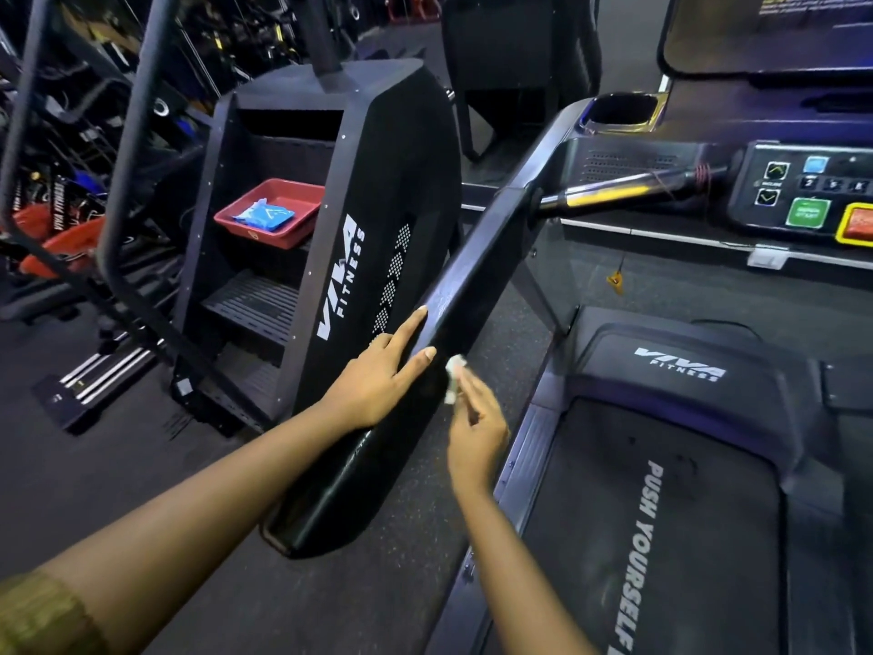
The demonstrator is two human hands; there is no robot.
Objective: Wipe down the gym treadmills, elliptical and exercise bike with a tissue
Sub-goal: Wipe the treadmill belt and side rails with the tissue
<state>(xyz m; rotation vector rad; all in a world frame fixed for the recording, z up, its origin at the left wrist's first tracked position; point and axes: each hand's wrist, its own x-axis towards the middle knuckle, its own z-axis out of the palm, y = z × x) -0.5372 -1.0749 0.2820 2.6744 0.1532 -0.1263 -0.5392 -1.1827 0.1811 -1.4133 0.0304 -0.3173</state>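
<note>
A black treadmill fills the right side, its belt (661,522) printed with white lettering. Its left side handrail (472,286) slopes from the console down toward me. My left hand (378,375) lies flat on the rail's outer side with straight fingers. My right hand (475,427) pinches a small white tissue (454,375) and holds it against the rail's inner side, just right of my left fingertips.
The treadmill console (803,191) with green and red buttons sits at upper right. A black stair-climber machine (359,219) stands left of the rail, with a red tray (302,205) holding a blue packet (264,215) on its step. Other gym machines (71,182) crowd the far left.
</note>
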